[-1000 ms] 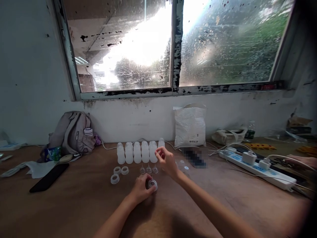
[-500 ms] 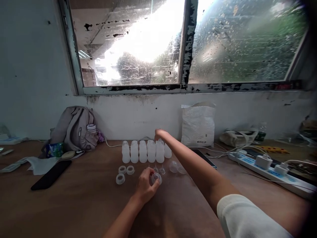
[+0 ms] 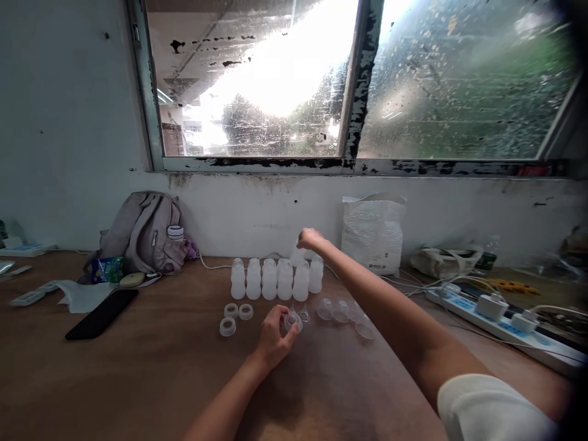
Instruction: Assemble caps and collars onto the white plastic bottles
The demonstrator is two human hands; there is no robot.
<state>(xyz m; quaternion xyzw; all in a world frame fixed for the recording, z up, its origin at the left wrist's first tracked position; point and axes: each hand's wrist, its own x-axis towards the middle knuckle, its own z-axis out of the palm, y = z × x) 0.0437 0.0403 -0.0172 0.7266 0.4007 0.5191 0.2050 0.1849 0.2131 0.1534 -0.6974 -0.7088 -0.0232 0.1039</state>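
My left hand (image 3: 274, 338) is closed around the edge of a clear bottle collar (image 3: 293, 322), with the thumb and fingers on opposite sides. What sits inside the collar is too small to make out. A clear teat (image 3: 304, 315) lies just right of it. Behind them, a row of frosted baby bottles (image 3: 269, 280) stands upright. My right hand (image 3: 312, 239) reaches over the row, closed on the top of another frosted bottle (image 3: 299, 257) that shows partly behind the others. Three loose collars (image 3: 228, 326) lie left of my left hand.
Several clear domed caps (image 3: 340, 315) lie under my right forearm. A black phone (image 3: 101, 314), a backpack (image 3: 142, 236) and a paper sheet (image 3: 87, 296) are on the left. A white pouch (image 3: 373, 236) leans on the wall. A power strip (image 3: 505, 324) with cables lies right.
My right hand has risen slightly, and a bottle now shows beneath it behind the row. The left hand keeps its hold on the collar. The view has shifted a little, uncovering more caps.
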